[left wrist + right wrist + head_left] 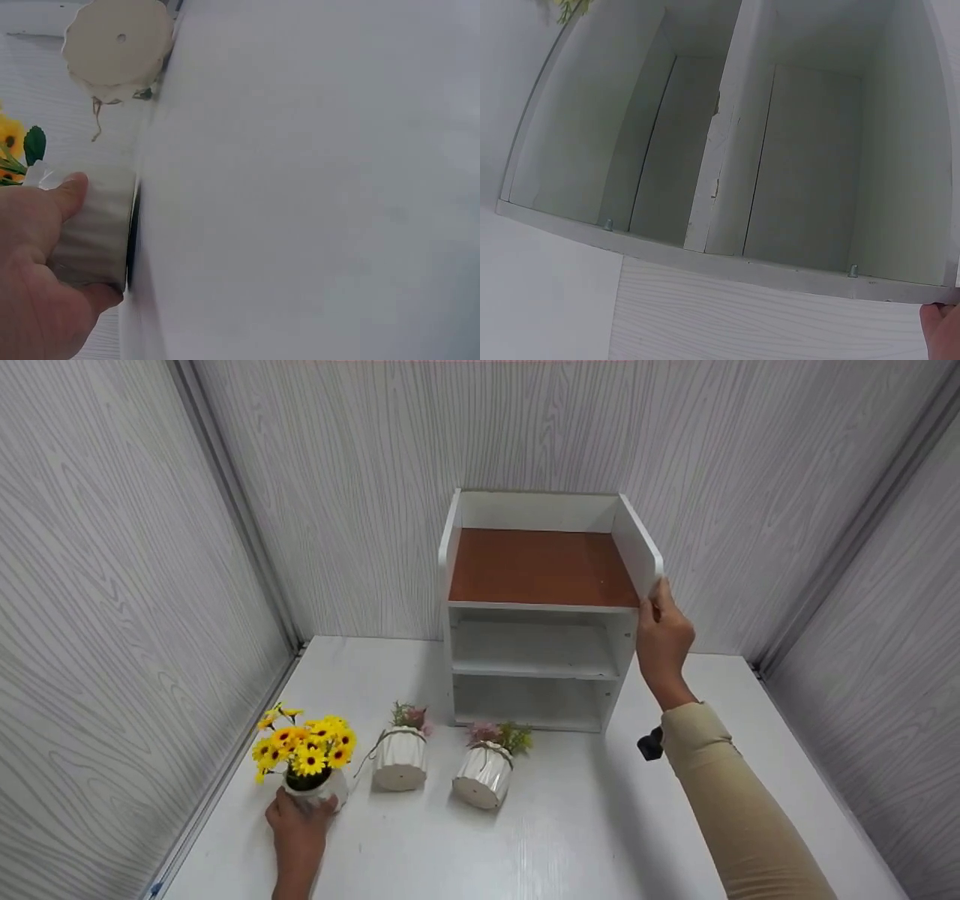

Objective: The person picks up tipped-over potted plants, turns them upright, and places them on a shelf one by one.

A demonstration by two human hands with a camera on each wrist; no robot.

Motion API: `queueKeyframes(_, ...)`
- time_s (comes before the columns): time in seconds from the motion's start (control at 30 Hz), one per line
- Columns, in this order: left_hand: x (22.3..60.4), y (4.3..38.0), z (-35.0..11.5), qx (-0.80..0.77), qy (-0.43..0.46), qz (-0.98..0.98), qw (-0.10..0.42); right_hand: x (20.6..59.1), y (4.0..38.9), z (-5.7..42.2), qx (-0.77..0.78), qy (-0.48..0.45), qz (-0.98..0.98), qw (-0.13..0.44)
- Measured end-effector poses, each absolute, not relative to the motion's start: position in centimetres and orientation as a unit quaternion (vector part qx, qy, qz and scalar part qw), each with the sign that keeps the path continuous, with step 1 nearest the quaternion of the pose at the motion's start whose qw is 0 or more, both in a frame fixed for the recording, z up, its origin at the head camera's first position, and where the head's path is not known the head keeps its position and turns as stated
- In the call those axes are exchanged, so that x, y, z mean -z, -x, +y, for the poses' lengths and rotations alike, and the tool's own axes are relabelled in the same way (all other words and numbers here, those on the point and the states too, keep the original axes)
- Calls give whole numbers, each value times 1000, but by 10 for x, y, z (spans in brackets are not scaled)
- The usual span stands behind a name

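At the front left of the table, my left hand (300, 819) grips a white pot (330, 789) of yellow artificial sunflowers (311, 746). In the left wrist view the thumb and a finger curl around the pot (101, 232), which stands upright on the table. My right hand (665, 637) pinches the right side panel (637, 544) of a small white shelf unit (536, 671), near the front end of its brown top (540, 566). Only part of the right hand (943, 330) shows in the right wrist view, at the unit's edge.
Two white pots with pink and green flowers lie tipped over before the shelf: one pot (400, 761) left, the other pot (484, 776) right. A small black object (650, 745) is by the right sleeve. Wood-grain walls (540, 427) enclose the white table (420, 855).
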State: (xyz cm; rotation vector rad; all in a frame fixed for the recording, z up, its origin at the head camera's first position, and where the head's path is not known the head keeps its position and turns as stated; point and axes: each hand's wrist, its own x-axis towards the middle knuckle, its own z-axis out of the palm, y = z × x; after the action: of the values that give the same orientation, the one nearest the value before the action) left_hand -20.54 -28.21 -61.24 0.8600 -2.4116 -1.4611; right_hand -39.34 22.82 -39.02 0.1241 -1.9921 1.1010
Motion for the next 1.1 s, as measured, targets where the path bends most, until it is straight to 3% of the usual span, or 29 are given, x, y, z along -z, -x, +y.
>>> queueKeyframes(0.8, 614, 222, -277, 506, -235, -819, 134, 392, 395, 227, -437, -50, -796, 417)
queueKeyframes(1.1, 609, 221, -275, 512, -187, -814, 201, 393, 396, 227, -443, -54, -791, 419)
